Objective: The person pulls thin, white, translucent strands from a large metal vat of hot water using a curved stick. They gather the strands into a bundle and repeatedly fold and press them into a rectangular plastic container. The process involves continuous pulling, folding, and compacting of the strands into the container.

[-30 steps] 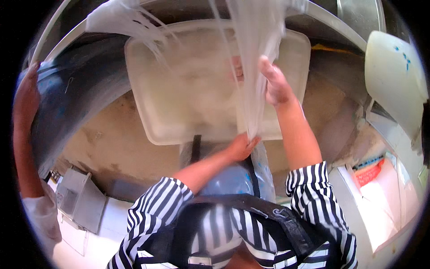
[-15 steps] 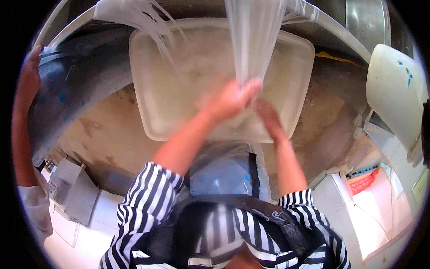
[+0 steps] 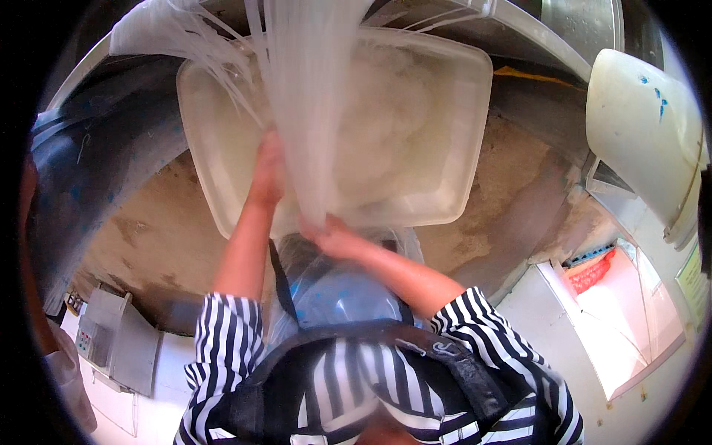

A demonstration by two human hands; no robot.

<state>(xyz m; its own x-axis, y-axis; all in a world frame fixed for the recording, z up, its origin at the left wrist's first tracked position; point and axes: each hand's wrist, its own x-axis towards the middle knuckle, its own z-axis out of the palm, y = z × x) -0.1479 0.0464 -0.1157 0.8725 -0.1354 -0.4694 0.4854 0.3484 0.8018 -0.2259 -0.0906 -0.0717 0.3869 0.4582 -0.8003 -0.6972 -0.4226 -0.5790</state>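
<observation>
A thick bundle of long, white, noodle-like strands (image 3: 315, 96) hangs from the white pole at the top and stretches down over a pale tub (image 3: 437, 211). My right hand (image 3: 334, 237) is closed around the bundle's lower end, at the tub's near rim. To the left of the bundle, my left hand (image 3: 268, 170) is raised over the tub. Its fingers are blurred and partly turned away, so their grip is unclear. A thinner spray of strands slants from the upper left down to that hand. Cloudy pale liquid shows inside the tub.
The curved white pole (image 3: 545, 37) crosses the far side. At right stands a whitish plastic container (image 3: 641, 126) with blue marks. Another person's arm (image 3: 33, 274) shows at the left edge. A clear plastic apron (image 3: 345, 297) covers my front. The brown floor (image 3: 141, 230) looks wet.
The bundle has shifted left and its lower end has come nearer me. My right hand now grips it, while my left hand has moved left. The other person's arm has lowered.
</observation>
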